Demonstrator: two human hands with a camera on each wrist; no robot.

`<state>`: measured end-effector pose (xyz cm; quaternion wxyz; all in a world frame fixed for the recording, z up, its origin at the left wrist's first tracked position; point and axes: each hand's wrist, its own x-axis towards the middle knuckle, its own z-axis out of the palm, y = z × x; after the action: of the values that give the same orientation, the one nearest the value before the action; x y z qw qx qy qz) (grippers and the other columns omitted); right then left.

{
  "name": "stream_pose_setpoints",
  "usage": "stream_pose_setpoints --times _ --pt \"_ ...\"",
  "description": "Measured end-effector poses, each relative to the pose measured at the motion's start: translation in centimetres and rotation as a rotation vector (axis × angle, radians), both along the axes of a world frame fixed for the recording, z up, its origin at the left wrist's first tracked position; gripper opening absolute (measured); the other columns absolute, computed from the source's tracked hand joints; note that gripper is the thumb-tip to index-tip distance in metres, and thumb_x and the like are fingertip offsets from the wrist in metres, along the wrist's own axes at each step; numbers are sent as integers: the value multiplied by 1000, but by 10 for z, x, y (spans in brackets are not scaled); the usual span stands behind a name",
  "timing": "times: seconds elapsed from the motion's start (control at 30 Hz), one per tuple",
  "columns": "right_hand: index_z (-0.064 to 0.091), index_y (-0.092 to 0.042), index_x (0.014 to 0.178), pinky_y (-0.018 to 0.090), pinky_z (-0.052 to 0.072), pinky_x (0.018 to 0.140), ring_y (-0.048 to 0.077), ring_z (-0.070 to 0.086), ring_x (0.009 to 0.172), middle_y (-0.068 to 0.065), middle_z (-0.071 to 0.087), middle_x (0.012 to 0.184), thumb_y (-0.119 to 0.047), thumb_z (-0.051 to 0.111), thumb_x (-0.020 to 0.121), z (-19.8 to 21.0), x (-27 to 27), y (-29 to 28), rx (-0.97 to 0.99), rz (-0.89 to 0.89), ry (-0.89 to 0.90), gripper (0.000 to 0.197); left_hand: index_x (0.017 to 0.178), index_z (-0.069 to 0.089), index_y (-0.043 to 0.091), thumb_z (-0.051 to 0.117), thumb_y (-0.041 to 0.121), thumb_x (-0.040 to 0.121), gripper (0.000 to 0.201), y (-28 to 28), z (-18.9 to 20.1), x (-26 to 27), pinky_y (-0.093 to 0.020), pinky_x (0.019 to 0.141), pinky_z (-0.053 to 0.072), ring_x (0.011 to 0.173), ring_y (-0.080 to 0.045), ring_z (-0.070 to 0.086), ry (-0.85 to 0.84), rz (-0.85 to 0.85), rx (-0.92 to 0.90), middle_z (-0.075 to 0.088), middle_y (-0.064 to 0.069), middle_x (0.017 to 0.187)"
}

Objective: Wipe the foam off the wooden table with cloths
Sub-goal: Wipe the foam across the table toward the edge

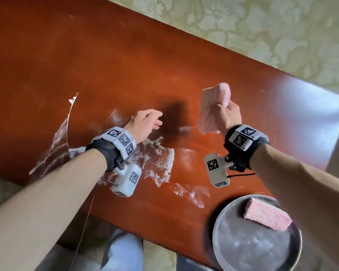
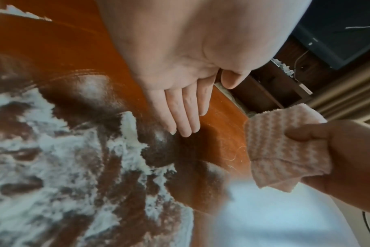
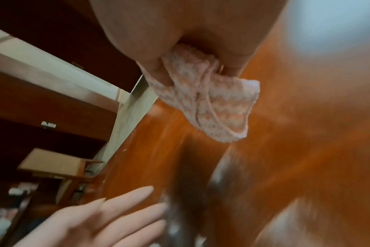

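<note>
Left hand (image 1: 145, 124) spread flat above foam (image 1: 157, 163), right hand (image 1: 228, 116) pinching pink cloth (image 1: 213, 108) — held aloft

1. A pale green floral carpet (image 1: 282, 32) is covering the floor on the far side.
2. Dark wooden shelving (image 2: 270, 86) is standing beyond, possibly beneath a television (image 2: 338, 33).
3. Daylight is glaring on the right.
</note>
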<state>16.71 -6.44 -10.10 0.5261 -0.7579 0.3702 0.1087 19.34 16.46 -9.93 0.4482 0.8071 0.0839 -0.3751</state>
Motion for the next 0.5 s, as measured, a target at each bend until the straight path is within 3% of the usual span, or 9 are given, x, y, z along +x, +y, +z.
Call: stream_pose_setpoints --times 0.1,0.17,0.23,0.3,0.4,0.5 --pt "57 -15 90 33 50 72 27 58 76 8 64 84 -35 41 77 -12 9 -40 -289 165 61 29 123 62 19 41 27 100 32 -12 -8 1 -43 91 57 92 -19 73 -91 113 -4 75 -6 100" --pt "57 -13 108 36 46 79 26 48 82 6 52 85 -22 41 87 -19 9 -55 -454 334 76 28 121 63 19 42 25 100 30 -13 -11 3 -42 86 58 90 -22 73 -126 182 1 75 -8 97" --pt "52 -18 126 36 45 85 29 47 88 7 49 93 -14 41 90 -28 5 -61 -508 435 83 37 119 64 15 44 24 100 29 -11 -13 4 -39 78 59 89 -27 73 -134 238 -6 75 -11 95" --pt "42 -25 139 36 43 86 36 52 99 19 51 112 -18 43 92 -41 -3 -53 -497 521 146 47 116 65 9 47 23 100 29 -3 -15 5 -29 67 58 87 -29 72 -125 288 -21 75 -13 92" --pt "47 -10 136 37 41 88 37 50 113 24 47 129 -21 44 97 -56 -15 -22 -512 710 285 40 115 66 5 48 23 100 29 12 -16 0 -29 68 54 82 -26 71 -118 317 -18 75 -13 91" --pt "49 1 128 37 41 90 36 50 116 24 47 131 -23 49 96 -58 -23 25 -461 647 207 40 116 65 2 49 23 100 30 41 -21 -8 -26 66 54 82 -26 70 -107 342 -24 74 -14 94"
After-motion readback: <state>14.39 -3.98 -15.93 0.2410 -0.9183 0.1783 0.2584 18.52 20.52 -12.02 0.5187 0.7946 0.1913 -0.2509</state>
